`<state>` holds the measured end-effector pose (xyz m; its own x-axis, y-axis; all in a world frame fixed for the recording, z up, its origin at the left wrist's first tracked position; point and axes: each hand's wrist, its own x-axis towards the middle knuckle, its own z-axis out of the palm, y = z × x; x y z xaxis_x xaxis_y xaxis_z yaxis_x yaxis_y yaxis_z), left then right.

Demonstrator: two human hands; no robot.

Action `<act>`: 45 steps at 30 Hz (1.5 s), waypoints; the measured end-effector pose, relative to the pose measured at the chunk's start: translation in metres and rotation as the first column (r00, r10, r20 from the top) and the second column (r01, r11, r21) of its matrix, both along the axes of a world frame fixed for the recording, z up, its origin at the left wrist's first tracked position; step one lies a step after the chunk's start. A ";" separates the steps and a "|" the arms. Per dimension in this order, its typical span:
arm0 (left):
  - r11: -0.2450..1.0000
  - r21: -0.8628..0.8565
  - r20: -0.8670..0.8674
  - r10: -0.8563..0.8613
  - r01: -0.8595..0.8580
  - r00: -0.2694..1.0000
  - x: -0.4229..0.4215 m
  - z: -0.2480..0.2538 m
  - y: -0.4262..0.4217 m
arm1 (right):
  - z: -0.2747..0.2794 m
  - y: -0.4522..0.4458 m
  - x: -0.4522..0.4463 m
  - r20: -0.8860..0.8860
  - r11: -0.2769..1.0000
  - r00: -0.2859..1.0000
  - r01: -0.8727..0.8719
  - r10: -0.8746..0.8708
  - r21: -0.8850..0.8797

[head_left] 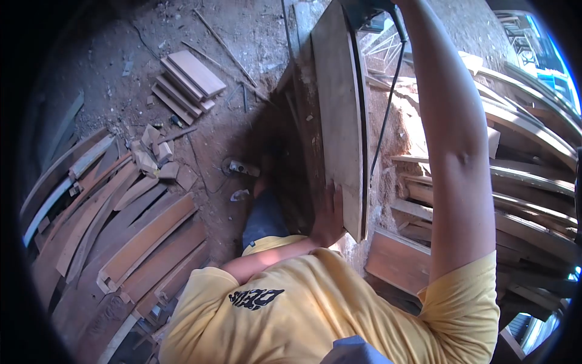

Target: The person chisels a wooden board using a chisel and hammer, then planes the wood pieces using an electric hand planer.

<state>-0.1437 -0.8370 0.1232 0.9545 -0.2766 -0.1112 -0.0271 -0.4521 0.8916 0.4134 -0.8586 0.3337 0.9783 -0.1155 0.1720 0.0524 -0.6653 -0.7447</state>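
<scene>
A long pale wooden board [337, 103] lies on a narrow wooden support in front of me. My left hand [328, 219] rests flat against the board's near end, its fingers stretched along the surface. At the board's far end, a dark green corded power tool [371, 15] shows only in part at the top edge. My right arm reaches up to it, and my right hand [405, 2] is at its handle, mostly cut off by the frame. A black cord [388, 109] hangs from the tool beside the board. The tool's exact kind is hidden.
Stacked planks [189, 82] lie on the dirt floor ahead to the left. Wood offcuts [154, 155] and curved timber pieces [103, 212] crowd the left side. More long timbers [521, 176] are piled at right. A power strip [244, 168] lies near my leg.
</scene>
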 end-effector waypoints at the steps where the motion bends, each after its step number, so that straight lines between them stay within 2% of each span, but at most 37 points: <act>1: 1.000 0.010 0.020 -0.006 0.006 1.000 0.002 -0.002 0.002 | -0.004 -0.004 0.009 -0.104 0.998 0.995 -0.004 0.010 0.058; 2: 0.999 -0.037 -0.013 -0.006 0.005 1.000 0.000 -0.004 0.004 | 0.009 -0.002 0.000 -0.207 0.994 0.978 0.001 0.023 0.113; 3: 0.996 -0.087 -0.048 -0.006 0.002 0.999 -0.002 -0.006 0.004 | 0.017 -0.010 -0.021 -0.185 0.975 0.973 -0.097 0.135 0.202; 4: 0.996 -0.087 -0.031 -0.011 0.008 0.999 0.000 -0.004 0.008 | -0.003 -0.037 -0.017 -0.289 0.932 0.934 -0.105 0.213 0.346; 6: 0.988 -0.155 -0.133 -0.049 0.029 0.990 0.000 0.001 0.016 | -0.009 -0.070 -0.083 -0.311 0.948 0.914 -0.184 0.262 0.258; 7: 0.984 -0.176 -0.161 -0.059 0.030 0.985 0.000 0.002 0.019 | -0.008 -0.086 -0.127 -0.371 0.976 0.909 -0.131 0.188 0.172; 8: 0.982 -0.189 -0.139 -0.035 0.009 0.990 -0.002 0.002 0.019 | -0.010 -0.108 -0.174 -0.322 0.971 0.923 -0.161 0.212 0.177; 9: 0.980 -0.199 -0.112 -0.013 -0.010 0.994 -0.002 0.000 0.020 | 0.012 -0.105 -0.239 -0.346 0.947 0.934 0.026 0.092 0.321; 10: 0.982 -0.189 -0.090 -0.008 -0.010 0.996 -0.005 -0.015 0.017 | 0.008 -0.126 -0.291 -0.382 0.941 0.924 0.144 -0.017 0.306; 11: 0.999 0.007 0.049 -0.043 0.043 0.998 -0.009 -0.039 0.011 | 0.012 -0.139 -0.342 -0.374 0.937 0.924 0.196 -0.078 0.291; 12: 0.991 0.116 0.125 -0.075 0.060 0.989 -0.011 -0.042 0.013 | 0.006 -0.159 -0.393 -0.465 0.924 0.842 0.364 -0.273 0.117; 13: 0.973 0.224 0.199 -0.108 0.062 0.974 -0.011 -0.043 0.017 | 0.011 -0.172 -0.449 -0.464 0.916 0.862 0.333 -0.201 0.222; 15: 0.986 -0.154 0.159 0.096 -0.071 0.983 -0.006 -0.004 0.043 | 0.012 -0.181 -0.542 -0.516 0.847 0.796 0.482 -0.316 0.226; 16: 0.988 -0.144 0.176 0.090 -0.065 0.980 0.001 0.025 0.057 | 0.003 -0.192 -0.588 -0.529 0.845 0.780 0.497 -0.335 0.197; 17: 0.996 -0.090 -0.035 -0.029 0.026 0.999 0.016 0.059 0.070 | -0.003 -0.196 -0.631 -0.550 0.800 0.738 0.569 -0.391 0.193; 18: 0.991 -0.053 -0.249 -0.131 0.121 0.960 0.030 0.083 0.078 | -0.016 -0.209 -0.675 -0.564 0.764 0.711 0.612 -0.419 0.204; 20: 0.970 -0.240 0.054 0.066 -0.051 0.996 0.050 0.105 0.083 | -0.037 -0.222 -0.753 -0.588 0.678 0.619 0.718 -0.520 0.156; 22: 0.985 -0.171 0.042 -0.002 0.009 0.999 0.089 0.129 0.091 | -0.057 -0.227 -0.819 -0.581 0.586 0.556 0.794 -0.594 0.161; 24: 0.989 -0.143 -0.324 -0.010 -0.038 0.946 0.115 0.173 0.091 | -0.066 -0.229 -0.871 -0.587 0.549 0.542 0.814 -0.601 0.189; 25: 0.985 -0.165 -0.303 0.001 -0.053 0.953 0.123 0.190 0.092 | -0.071 -0.228 -0.893 -0.590 0.534 0.537 0.821 -0.602 0.202; 28: 0.985 -0.171 -0.236 -0.010 -0.031 0.972 0.141 0.216 0.090 | -0.072 -0.214 -0.928 -0.591 0.486 0.538 0.833 -0.602 0.263; 30: 0.986 -0.168 -0.201 -0.015 -0.019 0.979 0.145 0.226 0.089 | -0.092 -0.217 -0.948 -0.581 0.439 0.523 0.849 -0.624 0.294; 31: 0.992 -0.123 -0.197 -0.029 0.005 0.980 0.147 0.231 0.088 | -0.094 -0.215 -0.947 -0.576 0.431 0.523 0.850 -0.628 0.302; 32: 0.997 -0.075 -0.196 -0.046 0.032 0.979 0.148 0.236 0.088 | -0.096 -0.212 -0.947 -0.574 0.421 0.539 0.842 -0.616 0.338; 33: 0.988 -0.031 -0.277 -0.153 0.150 0.949 0.153 0.242 0.094 | -0.097 -0.208 -0.948 -0.572 0.410 0.554 0.832 -0.604 0.373; 34: 0.986 -0.029 -0.278 -0.164 0.163 0.946 0.154 0.224 0.088 | -0.097 -0.204 -0.946 -0.567 0.413 0.568 0.823 -0.596 0.391; 35: 0.996 0.072 -0.041 -0.047 0.050 0.998 0.156 0.190 0.083 | -0.096 -0.202 -0.942 -0.554 0.420 0.581 0.814 -0.596 0.401; 36: 0.986 0.141 0.210 0.054 -0.085 0.976 0.156 0.170 0.079 | -0.095 -0.199 -0.938 -0.541 0.429 0.591 0.807 -0.598 0.407; 37: 1.000 -0.013 0.081 -0.013 0.014 0.997 0.136 0.182 0.078 | -0.094 -0.197 -0.932 -0.525 0.441 0.601 0.799 -0.602 0.409; 38: 1.000 -0.009 0.078 -0.024 0.025 0.997 0.123 0.167 0.077 | -0.093 -0.195 -0.929 -0.514 0.456 0.610 0.792 -0.603 0.406; 40: 0.989 0.050 0.229 -0.149 0.142 0.962 0.104 0.130 0.072 | -0.090 -0.191 -0.922 -0.489 0.473 0.621 0.784 -0.613 0.402; 42: 0.940 0.293 -0.027 -0.176 0.176 0.984 0.061 0.127 0.062 | -0.087 -0.189 -0.919 -0.467 0.503 0.632 0.775 -0.618 0.383; 44: 0.930 0.316 0.003 -0.199 0.188 0.980 0.031 0.074 0.058 | -0.085 -0.184 -0.919 -0.443 0.539 0.643 0.765 -0.624 0.352; 45: 0.859 0.470 0.031 -0.244 0.202 0.969 0.019 0.059 0.057 | -0.084 -0.183 -0.918 -0.429 0.557 0.649 0.760 -0.628 0.335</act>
